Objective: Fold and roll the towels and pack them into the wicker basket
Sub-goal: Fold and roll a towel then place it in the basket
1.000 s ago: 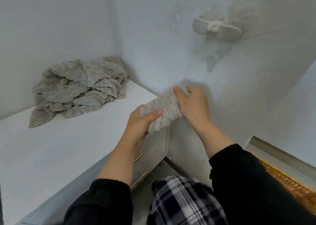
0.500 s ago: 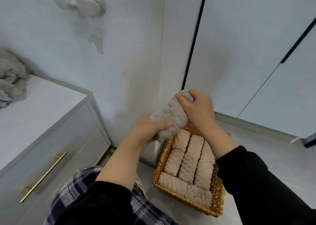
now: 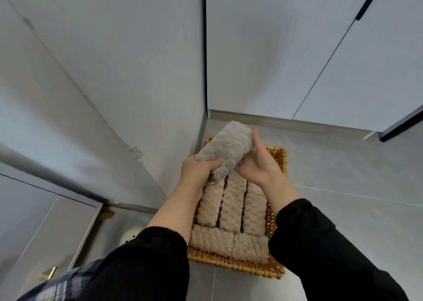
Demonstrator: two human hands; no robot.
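A rolled grey towel (image 3: pixel 226 147) is held in the air over the far end of the wicker basket (image 3: pixel 233 263). My left hand (image 3: pixel 196 168) grips the roll's near end, thumb curled over it. My right hand (image 3: pixel 258 161) holds its right side, fingers wrapped behind the roll. The basket stands on the floor against the wall corner. Several rolled beige towels (image 3: pixel 233 209) lie packed in it, lengthwise rolls in the middle and two crosswise at the near end.
A white drawer cabinet (image 3: pixel 34 227) with a gold handle (image 3: pixel 49 273) stands at the left. White wardrobe doors (image 3: pixel 297 48) rise behind the basket. Grey tiled floor (image 3: pixel 343 186) spreads to the right. A pale round object (image 3: pixel 130 236) lies by the cabinet's foot.
The view swung right and down from the cabinet top to the basket. Both hands carried the rolled towel along and lowered it over the basket's far end.
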